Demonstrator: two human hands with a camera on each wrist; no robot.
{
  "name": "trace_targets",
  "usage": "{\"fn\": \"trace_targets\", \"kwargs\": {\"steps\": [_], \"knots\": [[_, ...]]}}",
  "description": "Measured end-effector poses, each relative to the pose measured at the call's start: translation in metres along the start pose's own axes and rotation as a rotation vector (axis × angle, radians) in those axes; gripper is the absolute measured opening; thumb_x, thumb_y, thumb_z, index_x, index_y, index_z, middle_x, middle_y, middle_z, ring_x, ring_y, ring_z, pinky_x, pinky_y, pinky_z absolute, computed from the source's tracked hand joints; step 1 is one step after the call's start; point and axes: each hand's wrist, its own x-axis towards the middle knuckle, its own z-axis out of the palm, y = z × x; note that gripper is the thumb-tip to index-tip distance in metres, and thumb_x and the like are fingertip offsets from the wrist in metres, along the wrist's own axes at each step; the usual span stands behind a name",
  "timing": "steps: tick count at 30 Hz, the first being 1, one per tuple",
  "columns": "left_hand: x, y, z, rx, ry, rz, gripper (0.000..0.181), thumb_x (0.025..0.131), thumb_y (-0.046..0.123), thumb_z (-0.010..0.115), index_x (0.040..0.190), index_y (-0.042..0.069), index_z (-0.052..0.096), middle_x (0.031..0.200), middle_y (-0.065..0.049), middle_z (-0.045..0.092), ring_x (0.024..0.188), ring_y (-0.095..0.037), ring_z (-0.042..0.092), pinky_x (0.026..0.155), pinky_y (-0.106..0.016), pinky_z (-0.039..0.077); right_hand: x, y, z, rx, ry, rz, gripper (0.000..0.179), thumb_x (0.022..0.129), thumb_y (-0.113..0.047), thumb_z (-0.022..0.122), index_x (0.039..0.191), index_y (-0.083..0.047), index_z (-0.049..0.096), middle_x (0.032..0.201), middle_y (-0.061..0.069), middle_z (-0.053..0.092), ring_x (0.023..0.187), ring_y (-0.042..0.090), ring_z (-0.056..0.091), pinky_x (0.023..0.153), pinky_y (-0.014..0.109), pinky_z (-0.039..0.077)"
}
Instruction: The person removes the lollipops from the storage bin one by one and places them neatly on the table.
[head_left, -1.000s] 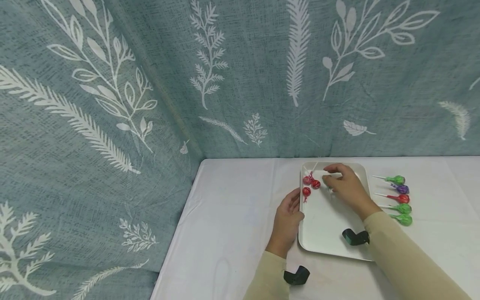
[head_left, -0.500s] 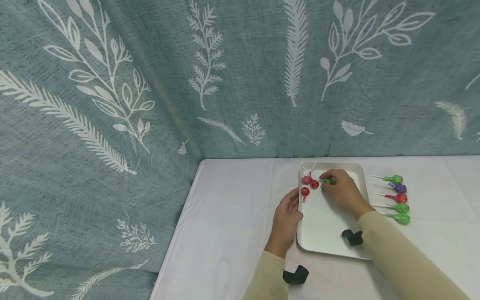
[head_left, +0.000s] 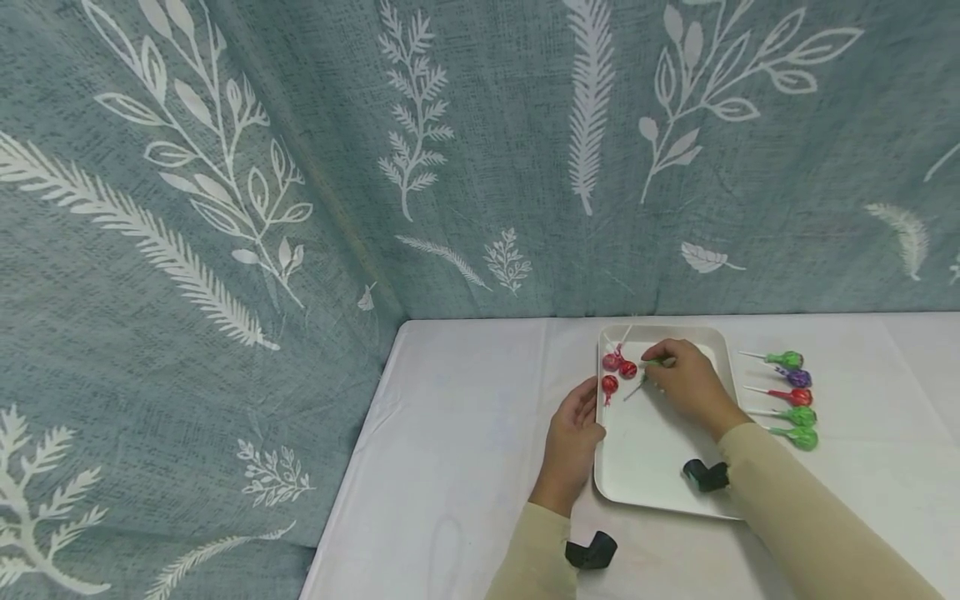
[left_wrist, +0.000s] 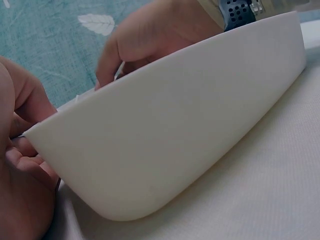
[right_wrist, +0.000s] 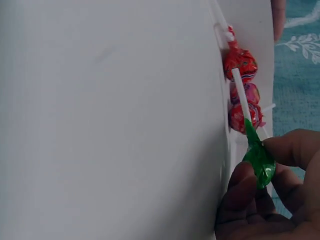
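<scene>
My right hand is over the upper part of a white tray. Between thumb and fingers it pinches a lollipop in a green wrapper, whose white stick points away from the palm. Close by, red-wrapped lollipops lie along the tray's left side, one of them a little nearer than the others. My left hand grips the tray's left edge, thumb at the rim and fingers along the outer wall. In the left wrist view, that wall hides most of the tray's inside.
To the right of the tray, a row of wrapped lollipops lies on the white cloth: several green, one purple and one red. Behind the table hangs a blue-green curtain with white leaf prints.
My right hand has shifted slightly down and left over the tray. The green lollipop has turned in its fingers, so the stick shows pointing down-left. The left hand keeps its place on the tray.
</scene>
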Motion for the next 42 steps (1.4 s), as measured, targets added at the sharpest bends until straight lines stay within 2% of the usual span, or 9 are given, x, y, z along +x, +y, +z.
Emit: {"fn": "trace_targets", "kwargs": {"steps": [7, 14, 23, 28, 35, 42], "knots": [[0.0, 0.0, 0.0, -0.016, -0.01, 0.016, 0.073, 0.088, -0.014, 0.046, 0.158, 0.004, 0.052, 0.157, -0.01, 0.056, 0.147, -0.024, 0.051, 0.117, -0.031, 0.044, 0.0, -0.003, -0.006, 0.094, 0.014, 0.021, 0.023, 0.104, -0.009, 0.065, 0.122, 0.004, 0.07, 0.11, 0.018, 0.071, 0.086, 0.019, 0.066, 0.067, 0.026, 0.056], [-0.001, 0.002, 0.001, -0.004, -0.008, 0.013, 0.073, 0.088, -0.014, 0.045, 0.159, 0.003, 0.051, 0.158, -0.011, 0.055, 0.147, -0.024, 0.051, 0.117, -0.031, 0.044, -0.005, -0.011, -0.014, 0.174, 0.01, 0.054, 0.031, 0.106, -0.013, 0.063, 0.131, 0.005, 0.066, 0.125, 0.022, 0.066, 0.098, 0.021, 0.07, 0.076, 0.024, 0.058], [0.0, 0.003, 0.001, 0.005, 0.0, -0.002, 0.071, 0.09, -0.013, 0.047, 0.159, 0.004, 0.052, 0.158, -0.01, 0.056, 0.147, -0.024, 0.051, 0.117, -0.034, 0.044, -0.015, -0.016, -0.025, 0.237, -0.002, 0.064, 0.035, 0.109, -0.015, 0.063, 0.136, 0.007, 0.061, 0.132, 0.023, 0.059, 0.104, 0.023, 0.07, 0.087, 0.029, 0.063], [0.0, 0.004, 0.001, 0.005, 0.008, -0.009, 0.07, 0.091, -0.013, 0.047, 0.158, 0.006, 0.053, 0.158, -0.01, 0.055, 0.147, -0.025, 0.051, 0.118, -0.035, 0.044, -0.019, -0.018, -0.029, 0.231, 0.006, 0.062, 0.036, 0.109, -0.015, 0.064, 0.136, 0.008, 0.06, 0.133, 0.021, 0.057, 0.101, 0.018, 0.069, 0.087, 0.028, 0.063], [0.0, 0.003, 0.002, 0.024, 0.016, -0.018, 0.07, 0.091, -0.013, 0.047, 0.158, 0.006, 0.053, 0.158, -0.009, 0.055, 0.147, -0.024, 0.051, 0.117, -0.034, 0.044, -0.025, -0.018, -0.034, 0.217, -0.005, 0.09, 0.037, 0.107, -0.019, 0.067, 0.136, 0.005, 0.062, 0.131, 0.02, 0.059, 0.099, 0.016, 0.07, 0.087, 0.035, 0.064], [0.0, 0.004, 0.002, 0.005, 0.007, 0.007, 0.071, 0.089, -0.013, 0.046, 0.159, 0.004, 0.052, 0.157, -0.011, 0.056, 0.147, -0.024, 0.051, 0.117, -0.032, 0.044, -0.033, -0.015, -0.039, 0.272, 0.006, 0.072, 0.036, 0.107, -0.016, 0.067, 0.134, 0.007, 0.061, 0.13, 0.022, 0.06, 0.097, 0.01, 0.071, 0.088, 0.034, 0.064]]}}
